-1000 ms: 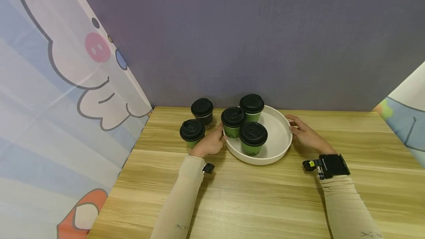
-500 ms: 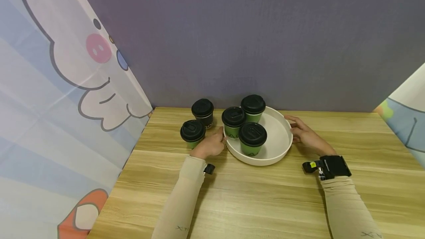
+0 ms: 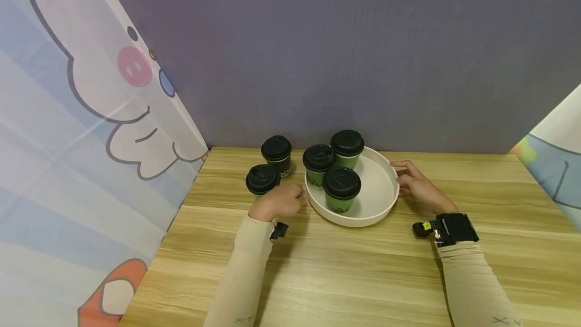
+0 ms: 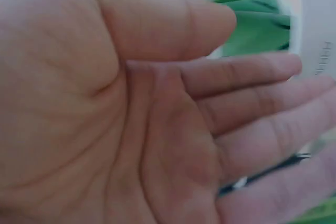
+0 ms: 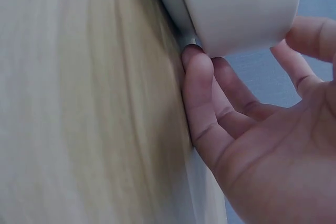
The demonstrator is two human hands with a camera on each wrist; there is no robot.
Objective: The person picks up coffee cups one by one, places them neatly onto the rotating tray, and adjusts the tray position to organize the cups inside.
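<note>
A round white tray [image 3: 379, 186] stands on the wooden table [image 3: 363, 276] and holds three green paper cups with black lids [image 3: 341, 189]. Two more such cups stand left of it, a near one [image 3: 262, 181] and a far one [image 3: 276, 154]. My left hand [image 3: 278, 201] hovers just left of the tray, beside the near cup, holding nothing. In the left wrist view its palm [image 4: 157, 129] is open, with a green cup [image 4: 247, 30] and the tray wall [image 4: 315, 24] behind it. My right hand [image 3: 415, 184] grips the tray's right rim. Its fingers [image 5: 202, 93] press against the tray's base [image 5: 236, 9], the thumb higher.
A purple wall [image 3: 340, 64] closes the back of the table. A cartoon-printed curtain [image 3: 91, 140] hangs along the left edge and another [image 3: 554, 155] at the far right. A black wrist band [image 3: 449, 227] sits on my right forearm. Bare wood lies in front of the tray.
My left hand has let go of the tray's left rim and drawn back a little to the left, near the front cup. The right hand stays on the rim.
</note>
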